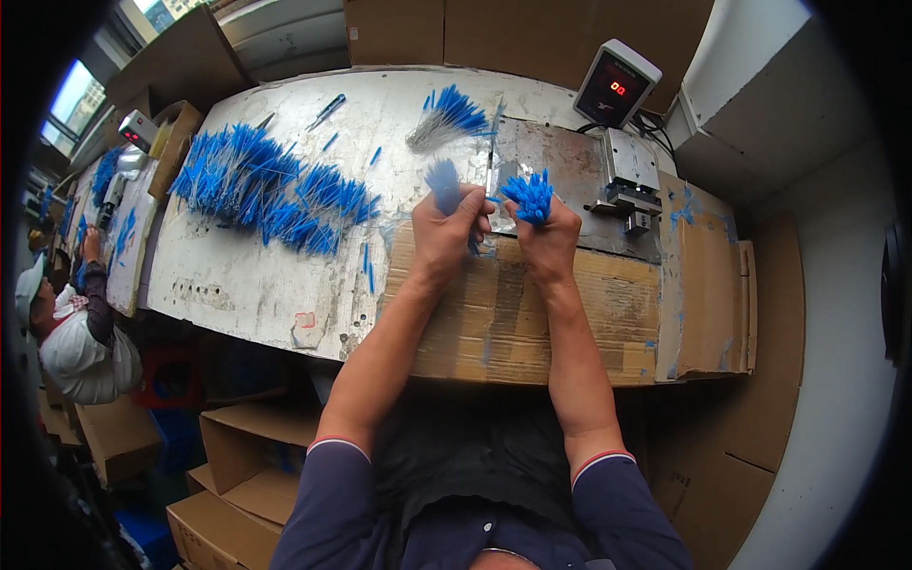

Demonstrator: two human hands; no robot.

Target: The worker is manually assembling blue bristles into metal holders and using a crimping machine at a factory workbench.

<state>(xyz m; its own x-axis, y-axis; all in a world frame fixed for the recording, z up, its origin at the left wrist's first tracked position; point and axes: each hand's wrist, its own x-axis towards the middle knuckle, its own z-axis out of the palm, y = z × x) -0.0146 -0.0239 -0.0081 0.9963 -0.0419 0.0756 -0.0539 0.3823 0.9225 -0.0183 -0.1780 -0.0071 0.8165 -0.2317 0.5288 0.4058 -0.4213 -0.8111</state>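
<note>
Blue plastic-tipped wire bundles, one fist each: our left hand [445, 231] clutches a flat tuft [443, 184], our right hand [545, 231] a bushy one [528, 195]. Seems we're mid-sorting; evening the tips probably needs a loosened grip.

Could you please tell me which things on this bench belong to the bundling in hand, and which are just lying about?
In hand:
left hand, blue-tipped bundle
right hand, blue tuft

Lying about:
blue pile
fanned bunch
digital counter
cardboard boxes
</note>
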